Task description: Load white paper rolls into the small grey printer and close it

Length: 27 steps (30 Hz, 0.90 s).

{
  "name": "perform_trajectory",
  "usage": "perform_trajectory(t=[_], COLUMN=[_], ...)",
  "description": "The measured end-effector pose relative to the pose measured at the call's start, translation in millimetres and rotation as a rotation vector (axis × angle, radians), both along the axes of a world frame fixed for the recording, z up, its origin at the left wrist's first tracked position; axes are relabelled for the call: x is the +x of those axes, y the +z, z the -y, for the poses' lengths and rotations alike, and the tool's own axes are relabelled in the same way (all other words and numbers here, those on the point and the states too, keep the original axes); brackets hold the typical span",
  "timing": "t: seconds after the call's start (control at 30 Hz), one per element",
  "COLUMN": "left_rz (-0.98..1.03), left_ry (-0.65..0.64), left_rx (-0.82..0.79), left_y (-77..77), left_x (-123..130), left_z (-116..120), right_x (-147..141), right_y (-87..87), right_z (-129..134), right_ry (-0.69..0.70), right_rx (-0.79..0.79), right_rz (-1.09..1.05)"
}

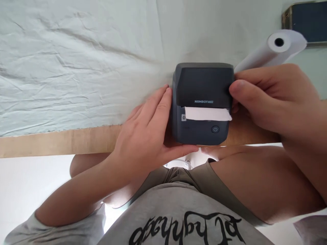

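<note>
A dark label printer (201, 85) marked NIIMBOT sits at the front edge of the table, its lid down. From its slot sticks a short white paper strip (207, 114) with a torn right end. My left hand (145, 132) braces the printer, fingers along its left side and thumb along the front bottom edge. At the right side, my right hand (273, 95) grips the printer's edge, thumb near the lid and fingers curled, partly hidden. Just behind that hand lies a white paper roll (260, 52) with a dark core hole and a loose outer end.
A pale, wrinkled cloth (89, 68) covers most of the table, leaving a bare wooden strip (58, 139) along the front edge. At the top right lies a dark, flat, rectangular object (310, 23), cut off by the frame. My legs are below the table edge.
</note>
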<state>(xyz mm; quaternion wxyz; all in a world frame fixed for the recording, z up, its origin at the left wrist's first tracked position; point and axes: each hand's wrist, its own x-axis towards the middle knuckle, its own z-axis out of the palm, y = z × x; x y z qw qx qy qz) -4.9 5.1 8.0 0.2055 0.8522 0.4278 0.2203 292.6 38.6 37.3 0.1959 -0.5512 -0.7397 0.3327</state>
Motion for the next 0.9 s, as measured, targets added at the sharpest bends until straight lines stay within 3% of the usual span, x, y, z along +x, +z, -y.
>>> perform_trajectory(t=[0.3,0.6,0.9], left_rz=[0.074,0.049,0.016], left_ry=[-0.006,-0.101,-0.112], left_rx=[-0.027,0.256,0.363], left_y=[-4.0,-6.1,-9.5], left_x=[-7.6,-9.2,-10.3], left_z=[-3.4,-16.5,-17.4], right_x=[-3.9,23.2,14.7], right_y=[8.4,-11.3,-7.2], right_z=[8.3,-9.9,0.9], right_ry=[-0.011,-0.056,0.057], right_rx=[-0.022,0.019,-0.02], right_rz=[-0.012,0.023,0.096])
